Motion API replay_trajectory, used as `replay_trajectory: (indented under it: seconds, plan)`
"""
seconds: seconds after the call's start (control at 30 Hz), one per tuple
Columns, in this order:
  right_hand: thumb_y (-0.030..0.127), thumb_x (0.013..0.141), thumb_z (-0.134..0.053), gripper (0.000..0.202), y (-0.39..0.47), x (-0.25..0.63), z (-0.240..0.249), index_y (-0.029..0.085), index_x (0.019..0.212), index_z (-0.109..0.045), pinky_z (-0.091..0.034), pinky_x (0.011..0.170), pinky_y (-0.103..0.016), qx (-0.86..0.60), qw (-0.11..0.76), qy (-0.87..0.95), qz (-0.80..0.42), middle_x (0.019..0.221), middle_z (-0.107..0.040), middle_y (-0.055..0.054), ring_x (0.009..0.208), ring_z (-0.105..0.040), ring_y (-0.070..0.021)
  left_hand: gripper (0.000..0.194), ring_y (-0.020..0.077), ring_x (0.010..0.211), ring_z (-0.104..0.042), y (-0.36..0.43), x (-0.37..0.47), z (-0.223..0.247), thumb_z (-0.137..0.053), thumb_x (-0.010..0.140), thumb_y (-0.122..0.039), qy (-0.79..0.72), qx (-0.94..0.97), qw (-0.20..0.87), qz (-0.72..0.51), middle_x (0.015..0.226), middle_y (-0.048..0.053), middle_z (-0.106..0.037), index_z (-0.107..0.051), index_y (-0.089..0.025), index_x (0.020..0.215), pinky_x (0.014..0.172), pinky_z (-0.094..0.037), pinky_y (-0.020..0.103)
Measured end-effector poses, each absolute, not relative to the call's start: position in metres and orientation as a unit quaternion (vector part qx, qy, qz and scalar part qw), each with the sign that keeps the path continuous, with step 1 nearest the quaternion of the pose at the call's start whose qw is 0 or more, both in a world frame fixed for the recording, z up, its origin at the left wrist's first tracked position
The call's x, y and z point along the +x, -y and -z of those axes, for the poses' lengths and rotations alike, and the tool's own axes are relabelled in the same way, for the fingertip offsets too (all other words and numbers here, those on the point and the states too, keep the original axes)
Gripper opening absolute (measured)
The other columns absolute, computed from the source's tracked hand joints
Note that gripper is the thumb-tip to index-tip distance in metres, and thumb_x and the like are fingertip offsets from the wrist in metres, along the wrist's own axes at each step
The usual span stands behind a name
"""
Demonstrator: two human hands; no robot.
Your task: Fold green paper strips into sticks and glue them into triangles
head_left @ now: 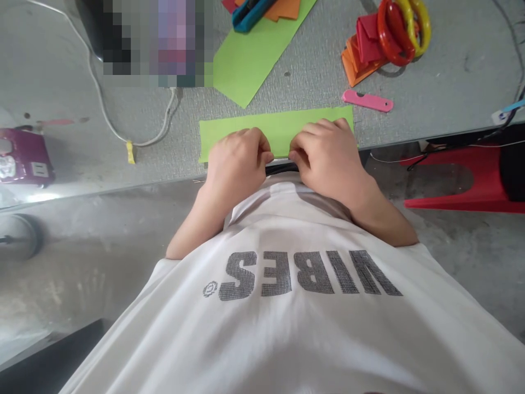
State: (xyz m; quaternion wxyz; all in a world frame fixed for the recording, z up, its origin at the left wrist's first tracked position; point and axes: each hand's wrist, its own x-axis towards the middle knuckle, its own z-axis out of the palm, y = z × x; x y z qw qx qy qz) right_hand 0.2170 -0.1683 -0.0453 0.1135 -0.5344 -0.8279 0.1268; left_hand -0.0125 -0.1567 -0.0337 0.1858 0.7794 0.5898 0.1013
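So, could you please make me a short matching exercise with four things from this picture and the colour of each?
1. strip
2. cutter
3. cable
4. lettering

A. white, curving across the table
B. dark grey, on the shirt
C. green, between the fingers of each hand
D. blue, at the picture's top edge

Pairs: 1-C, 2-D, 3-A, 4-B.

Watching remotely, I take this for an informal craft corner, likely in a home — the grey table [159, 164] holds a green paper strip [233, 123], a larger green sheet [254, 60], folded orange paper [353, 68] and a white cable [143, 144]. Below, I see bare grey floor [135, 235] and a red plastic chair [484, 175] (only part shows) — everyday furnishing.
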Motion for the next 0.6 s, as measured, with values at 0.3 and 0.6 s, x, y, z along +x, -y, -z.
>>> replay_trajectory:
  seconds: [0.3, 0.6]
  plan:
    - [0.024, 0.115, -0.060, 0.024, 0.161, 0.203, 0.017, 0.024, 0.107, -0.083, -0.047, 0.118, -0.061, -0.583, 0.020, 0.797, -0.153, 0.119, -0.087, -0.015, 0.129, -0.075, -0.0420, 0.011, 0.0339, 0.102, -0.079, 0.140, -0.017, 0.020, -0.078, 0.097, -0.028, -0.587, 0.764, 0.256, -0.076, 0.098, 0.004, -0.084, -0.071, -0.033, 0.091, 0.087, -0.053, 0.048]
    - [0.030, 0.122, -0.056, 0.031, 0.166, 0.198, 0.019, 0.021, 0.119, -0.085, -0.045, 0.126, -0.064, -0.592, 0.017, 0.795, -0.133, 0.129, -0.088, -0.016, 0.142, -0.071, -0.0429, 0.015, 0.0369, 0.105, -0.080, 0.143, -0.023, 0.021, -0.087, 0.095, -0.036, -0.628, 0.729, 0.256, -0.090, 0.095, 0.004, -0.082, -0.074, -0.034, 0.102, 0.092, -0.058, 0.053]
